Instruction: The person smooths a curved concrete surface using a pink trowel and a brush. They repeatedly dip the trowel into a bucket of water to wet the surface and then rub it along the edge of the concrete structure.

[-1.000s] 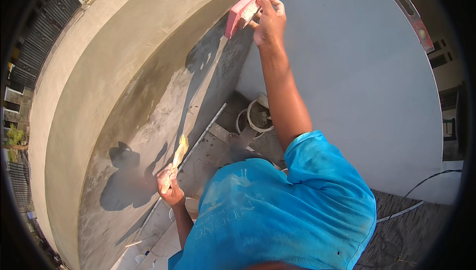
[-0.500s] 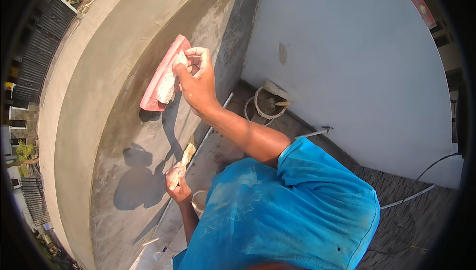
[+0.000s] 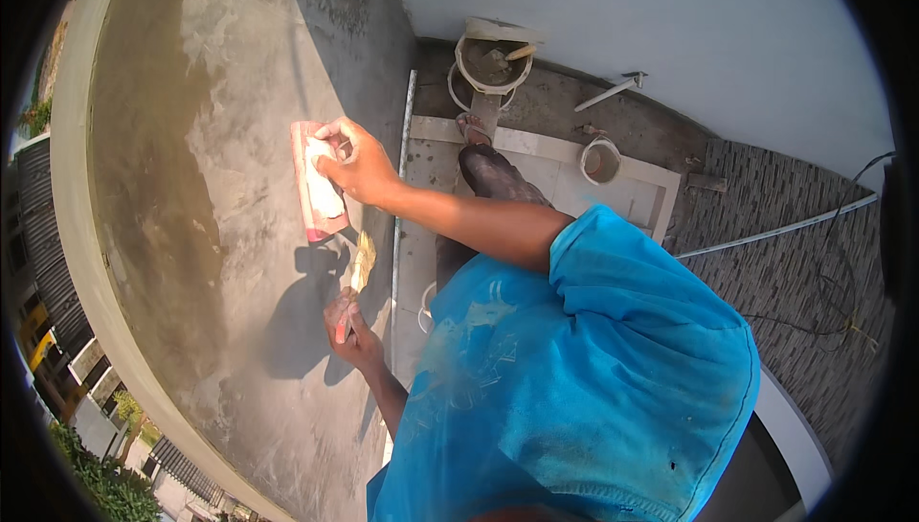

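My right hand [image 3: 356, 162] is wrapped round the pale, plaster-caked handle of a pinkish-red plastering float [image 3: 325, 198]. The float is at the grey cement-plastered wall [image 3: 258, 139]; whether its face presses on the wall is hidden. Below it, my left hand [image 3: 352, 334] grips a brush [image 3: 362, 265] by its reddish handle, the yellowish bristles pointing up toward the float. That hand is close to the wall, where its shadow falls. A darker, damp-looking band runs down the wall on the left.
A bucket of grey mortar [image 3: 490, 64] with a wooden-handled tool in it stands in the far corner. Nearer is a small pale bucket [image 3: 601, 162]. A pipe [image 3: 611, 91] sticks out by the white wall [image 3: 670, 34]. Dark cables [image 3: 831, 278] lie on the right.
My view has swung toward the floor, bringing my foot and the small bucket into sight. The float is now lower along the wall and closer to the brush. Both hands keep their holds.
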Tool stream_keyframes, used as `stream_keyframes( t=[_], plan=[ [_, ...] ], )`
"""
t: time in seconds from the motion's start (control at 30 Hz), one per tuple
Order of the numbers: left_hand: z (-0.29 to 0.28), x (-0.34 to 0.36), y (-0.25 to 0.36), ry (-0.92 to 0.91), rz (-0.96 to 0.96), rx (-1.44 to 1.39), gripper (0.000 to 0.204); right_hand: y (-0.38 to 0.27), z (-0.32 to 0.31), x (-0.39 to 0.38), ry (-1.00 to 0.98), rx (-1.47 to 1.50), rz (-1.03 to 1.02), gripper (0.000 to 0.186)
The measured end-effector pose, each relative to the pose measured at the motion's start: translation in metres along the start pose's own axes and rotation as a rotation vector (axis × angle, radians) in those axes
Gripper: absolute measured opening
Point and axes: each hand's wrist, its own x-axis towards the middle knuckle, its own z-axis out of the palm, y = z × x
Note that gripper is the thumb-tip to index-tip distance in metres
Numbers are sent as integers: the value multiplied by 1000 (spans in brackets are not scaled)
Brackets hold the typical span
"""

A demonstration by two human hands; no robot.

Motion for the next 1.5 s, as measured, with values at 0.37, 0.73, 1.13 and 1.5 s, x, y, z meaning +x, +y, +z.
stream_keyframes(
  t=[0.37, 0.73, 1.13, 1.5],
  plan=[
    [77, 9, -63, -240, -671, 160, 12, 267, -428, 93, 554, -348, 711, 26],
    [155, -8, -123, -426, -1033, 368, 17, 484, -534, 308, -71, -1814, 26, 14],
    [187, -6, -127, -468, -1041, 341, 18, 471, -518, 355, -389, -1942, 383, 25],
    [93, -70, -131, -319, -674, 296, 15, 156, -394, 181, -163, 468, 369, 48]
  ],
)
